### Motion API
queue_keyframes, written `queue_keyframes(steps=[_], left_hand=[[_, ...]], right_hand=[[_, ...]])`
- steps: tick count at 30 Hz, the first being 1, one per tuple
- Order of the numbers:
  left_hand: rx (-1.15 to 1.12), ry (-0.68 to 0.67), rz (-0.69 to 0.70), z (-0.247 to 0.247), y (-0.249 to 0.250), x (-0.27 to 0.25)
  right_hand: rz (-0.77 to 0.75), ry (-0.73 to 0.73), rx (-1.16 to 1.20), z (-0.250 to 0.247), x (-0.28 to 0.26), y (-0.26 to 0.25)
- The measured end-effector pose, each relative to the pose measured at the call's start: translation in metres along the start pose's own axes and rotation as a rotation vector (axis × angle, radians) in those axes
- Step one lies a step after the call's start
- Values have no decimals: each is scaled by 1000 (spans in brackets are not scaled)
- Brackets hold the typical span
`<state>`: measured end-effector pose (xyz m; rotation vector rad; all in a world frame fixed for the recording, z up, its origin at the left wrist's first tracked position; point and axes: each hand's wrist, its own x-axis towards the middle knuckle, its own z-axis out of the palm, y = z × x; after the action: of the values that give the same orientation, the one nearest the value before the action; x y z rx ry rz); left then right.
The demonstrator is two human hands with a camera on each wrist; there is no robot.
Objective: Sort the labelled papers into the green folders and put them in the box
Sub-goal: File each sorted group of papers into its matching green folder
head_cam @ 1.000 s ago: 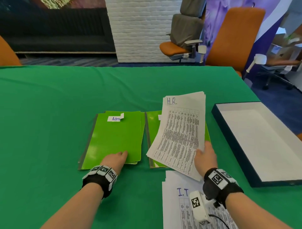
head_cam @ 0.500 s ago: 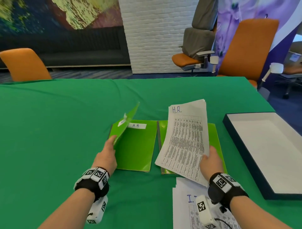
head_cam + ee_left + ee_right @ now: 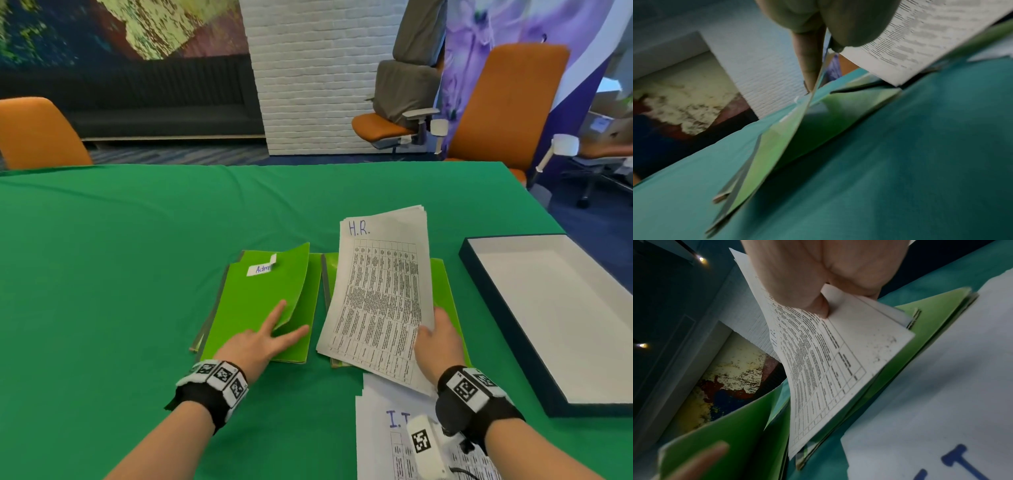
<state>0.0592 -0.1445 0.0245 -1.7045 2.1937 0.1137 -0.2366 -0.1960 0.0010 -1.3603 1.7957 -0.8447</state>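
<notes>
My right hand point(image 3: 433, 337) grips a stack of papers marked "H.R." point(image 3: 380, 298) by its near right corner, tilted up over a green folder point(image 3: 447, 291); thumb on top in the right wrist view point(image 3: 824, 305). On the left lies a pile of green folders; the top one, labelled "Adm" point(image 3: 253, 298), has its right edge curled up. My left hand point(image 3: 277, 329) rests there with straight, spread fingers: the index finger point(image 3: 280, 310) on the cover, the thumb on the folder below. Papers marked "I.T." point(image 3: 387, 431) lie near me. The box point(image 3: 507, 329) is at the right.
A green cloth point(image 3: 120, 291) covers the table. The box's dark wall runs close beside the right folder. Orange chairs point(image 3: 507, 102) stand beyond the far edge, with another chair point(image 3: 34, 133) at the far left.
Half a second ago my left hand held the "Adm" cover raised, showing a folder labelled "H.R." beneath. The cover has come back down and hides that label. The right hand's papers have barely moved.
</notes>
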Motion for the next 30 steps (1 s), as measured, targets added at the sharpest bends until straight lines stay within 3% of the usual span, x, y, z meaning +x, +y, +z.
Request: queue_keyframes(steps=[5, 13, 20, 22, 25, 30], left_hand=[[44, -100, -101, 24, 17, 18], [141, -186, -22, 28, 28, 41], [-82, 157, -272, 2, 12, 30], [-255, 217, -334, -7, 1, 22], [-694, 305, -502, -16, -19, 9], [-1075, 702, -663, -26, -54, -15]], right_hand=[[-17, 19, 29, -10, 2, 7], [-34, 5, 25, -5, 9, 14], [-12, -21, 52, -6, 15, 2], [-14, -10, 84, -7, 18, -7], [-5, 25, 150, -9, 25, -22], [11, 14, 212, -2, 39, -39]])
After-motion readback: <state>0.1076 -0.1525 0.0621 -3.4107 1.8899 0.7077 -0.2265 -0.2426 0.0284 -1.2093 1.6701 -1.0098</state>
